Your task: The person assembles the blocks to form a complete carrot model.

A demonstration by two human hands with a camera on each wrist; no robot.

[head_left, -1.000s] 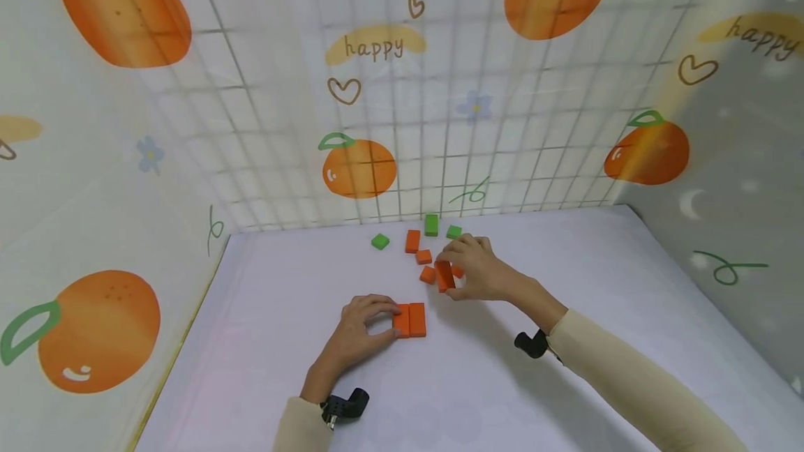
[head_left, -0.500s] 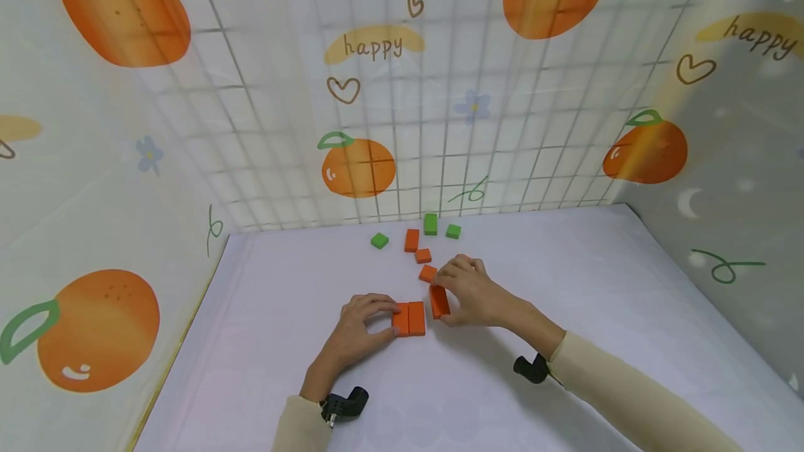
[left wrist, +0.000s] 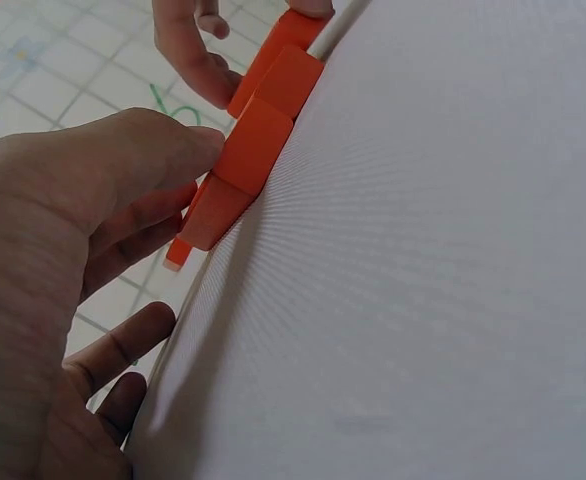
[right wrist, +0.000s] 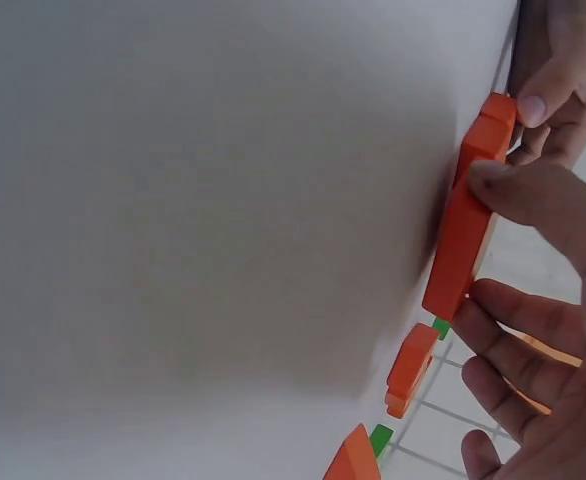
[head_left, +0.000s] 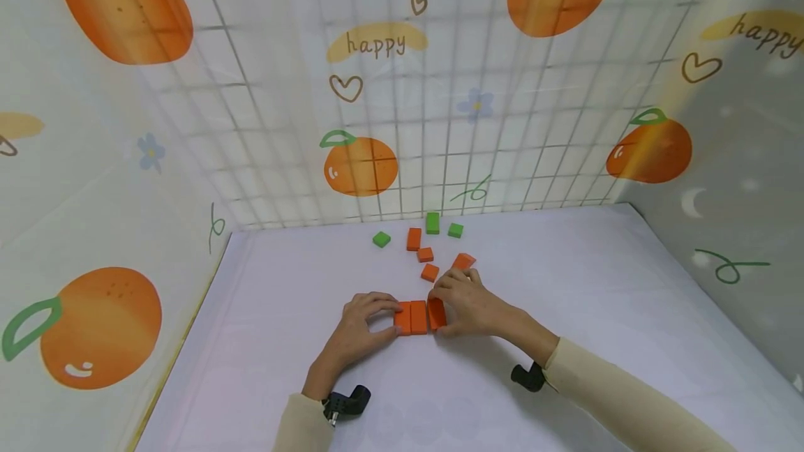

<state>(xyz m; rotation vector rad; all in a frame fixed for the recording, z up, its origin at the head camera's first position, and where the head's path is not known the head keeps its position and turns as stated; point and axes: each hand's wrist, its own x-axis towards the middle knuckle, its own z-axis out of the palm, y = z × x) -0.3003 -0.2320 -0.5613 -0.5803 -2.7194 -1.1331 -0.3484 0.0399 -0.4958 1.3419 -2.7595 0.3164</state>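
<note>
Two orange rectangular blocks lie side by side on the table, a left block point(head_left: 403, 323) and a right block point(head_left: 418, 317). My left hand point(head_left: 359, 330) holds the left one between thumb and fingers at its near and far ends. Just right of this pair, my right hand point(head_left: 471, 307) pinches a third orange block point(head_left: 435, 315), which stands tilted on a long edge. A narrow gap shows between it and the pair in the head view. In the right wrist view, thumb and fingertips grip the held block point(right wrist: 460, 245) at its two ends.
Behind the hands lie small orange blocks point(head_left: 430, 272), an orange triangular block point(head_left: 464, 261) and an upright-lying orange rectangle point(head_left: 414, 239). Farther back are a green rectangle point(head_left: 433, 223) and green pieces point(head_left: 381, 239). A printed curtain point(head_left: 283, 159) hangs along the table's back edge.
My right hand has brought its orange block toward me and slightly left, close to the pair, uncovering the orange triangular block behind. My left hand has stayed at the left block.
</note>
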